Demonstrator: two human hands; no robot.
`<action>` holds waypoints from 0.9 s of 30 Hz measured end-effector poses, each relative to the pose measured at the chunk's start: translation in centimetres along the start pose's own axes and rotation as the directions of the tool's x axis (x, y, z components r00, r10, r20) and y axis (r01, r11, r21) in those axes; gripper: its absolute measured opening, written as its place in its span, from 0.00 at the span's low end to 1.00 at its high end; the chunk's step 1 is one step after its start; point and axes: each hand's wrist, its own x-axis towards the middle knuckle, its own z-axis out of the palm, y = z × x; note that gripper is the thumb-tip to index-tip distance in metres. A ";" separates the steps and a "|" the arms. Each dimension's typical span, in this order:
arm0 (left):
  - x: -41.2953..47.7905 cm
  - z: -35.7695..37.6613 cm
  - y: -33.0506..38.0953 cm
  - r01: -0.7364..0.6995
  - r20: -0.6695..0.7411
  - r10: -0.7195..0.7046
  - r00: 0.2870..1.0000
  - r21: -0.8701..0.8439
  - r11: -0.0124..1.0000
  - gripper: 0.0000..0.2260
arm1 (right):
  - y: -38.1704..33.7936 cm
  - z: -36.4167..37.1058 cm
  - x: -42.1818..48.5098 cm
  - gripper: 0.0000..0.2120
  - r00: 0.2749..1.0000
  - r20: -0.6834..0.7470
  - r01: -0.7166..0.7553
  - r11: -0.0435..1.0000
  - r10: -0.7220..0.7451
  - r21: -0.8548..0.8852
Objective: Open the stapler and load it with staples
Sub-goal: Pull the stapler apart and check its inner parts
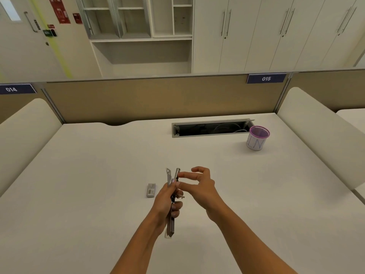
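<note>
Stapler (171,222): metal, held clear of the worktop (94,175) in the lower centre of the frame. It stands roughly on end, its lower tip towards the bottom edge. It is open: two arms splay apart in a narrow V at the upper end.

Left hand (165,200): grasping the stapler round its middle, fingers curled about the body, thumb laid along the left arm of the V.

Right hand (201,186): just right of the stapler, at the upper end. Forefinger and thumb reach to the right arm of the V; the other fingers are raised and loosely bent. Whether the hand pinches that arm or only touches it cannot be told.

Staple box (151,190): small and grey, lying flat on the worktop just left of the left hand, not touching it.

Mesh cup (257,138): purple rim, white band round its side. It stands upright at the right of the frame, well apart from the hands.

Cable hatch (211,129): open slot in the worktop, above centre, its right end beside the cup.

Partition (148,97): tan panel along the far edge of the worktop; blue plates read 014 (11,89) at the left and 015 (266,78) at the upper right.
</note>
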 end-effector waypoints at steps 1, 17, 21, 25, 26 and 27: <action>0.0 0.0 0.1 -0.006 -0.001 0.006 1.000 0.007 1.000 0.13 | 0.0 0.0 0.0 0.18 1.000 -0.011 0.017 1.000 -0.017 0.001; -0.9 0.6 0.4 -0.053 0.077 0.049 0.996 0.043 0.998 0.13 | 0.3 -0.4 0.3 0.14 0.969 -0.107 0.226 0.974 -0.225 -0.006; -1.0 0.8 0.4 -0.070 0.083 0.064 0.995 0.078 0.994 0.13 | -0.1 -0.6 -0.1 0.13 0.975 -0.086 0.210 0.975 -0.203 0.074; -1.0 0.9 0.5 -0.078 0.081 0.071 0.994 0.088 0.993 0.14 | -0.6 -0.6 -0.3 0.12 0.984 -0.045 0.175 0.973 -0.170 0.151; -1.0 0.9 0.5 -0.081 0.080 0.074 0.994 0.089 0.993 0.15 | -0.7 -0.5 -0.3 0.12 0.985 -0.036 0.171 0.972 -0.167 0.164; -1.0 0.9 0.5 -0.086 0.080 0.078 0.994 0.092 0.992 0.15 | -0.7 -0.5 -0.3 0.11 0.985 -0.032 0.172 0.970 -0.169 0.171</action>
